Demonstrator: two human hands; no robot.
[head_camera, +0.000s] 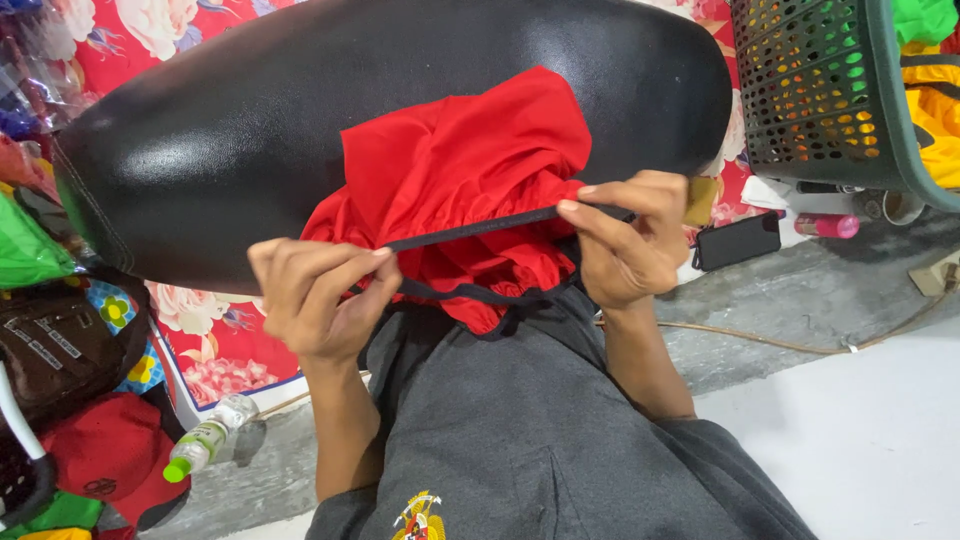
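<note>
Black band (470, 230) stretched taut across the red cloth (460, 160), which is draped over the near edge of the black seat (250, 110). My left hand (315, 295) pinches the band's left end, fingers curled shut. My right hand (625, 240) pinches the right end, thumb on top. Green basket (820, 90) at far right. Bottle (205, 440) on the floor, lower left.

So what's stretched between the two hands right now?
Head view: a black elastic band of the red cloth runs taut from left hand to right hand.
</note>
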